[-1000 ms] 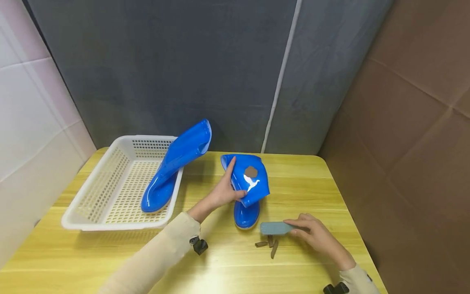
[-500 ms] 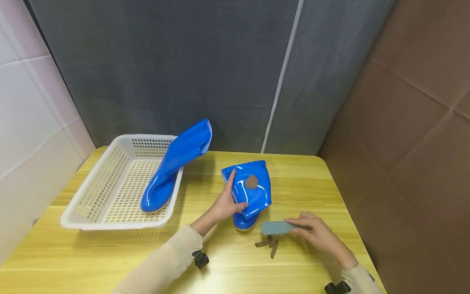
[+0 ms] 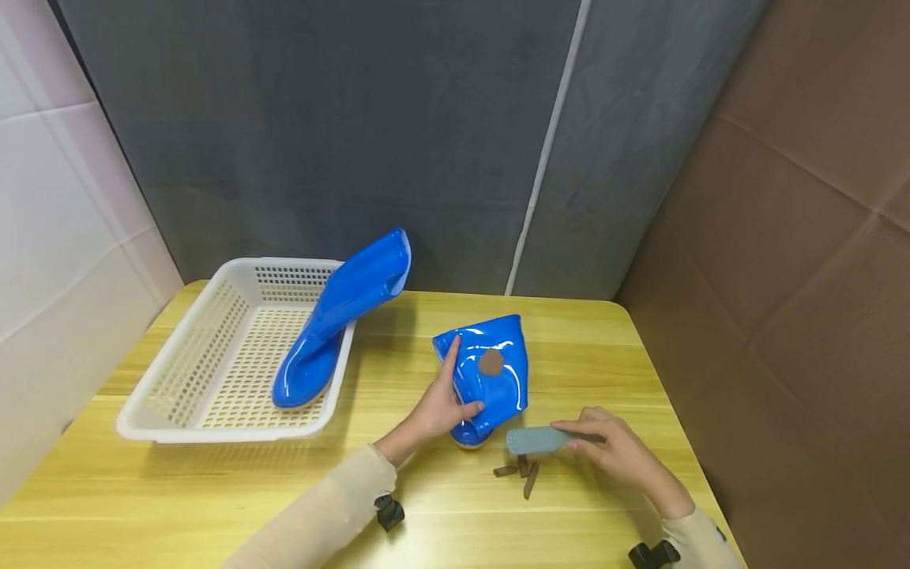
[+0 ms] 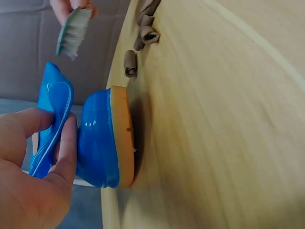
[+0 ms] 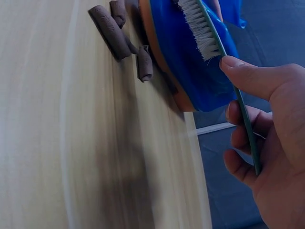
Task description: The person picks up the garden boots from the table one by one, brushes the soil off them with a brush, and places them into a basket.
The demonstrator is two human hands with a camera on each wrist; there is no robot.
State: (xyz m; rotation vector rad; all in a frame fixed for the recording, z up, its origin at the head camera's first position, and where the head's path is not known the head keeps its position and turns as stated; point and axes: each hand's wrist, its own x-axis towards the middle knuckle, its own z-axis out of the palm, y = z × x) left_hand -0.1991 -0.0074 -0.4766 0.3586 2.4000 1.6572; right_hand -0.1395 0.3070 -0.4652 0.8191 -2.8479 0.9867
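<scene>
My left hand (image 3: 439, 407) pinches the upper shaft of a blue rain boot (image 3: 508, 391), fingers on one side and thumb on the other. The shaft is folded over toward me, so only the toe shows below it. A round brown patch (image 3: 490, 362) is on the shaft's upward face. In the left wrist view the boot's tan sole (image 4: 123, 138) faces the table. My right hand (image 3: 614, 450) grips the handle of a grey-green brush (image 3: 535, 440), its white bristles (image 5: 198, 31) pointing down, just right of the boot's toe. Several brown rolled pieces (image 3: 530, 480) lie below the brush.
A white perforated basket (image 3: 235, 435) stands at the left of the wooden table (image 3: 426, 514). Another blue rain boot (image 3: 341, 308) leans in it, its shaft reaching over the basket's right rim. A dark curtain hangs behind, with a brown cloth at the right.
My left hand has bent the boot's shaft lower and toward me, covering more of the toe. The brush in my right hand has hardly moved.
</scene>
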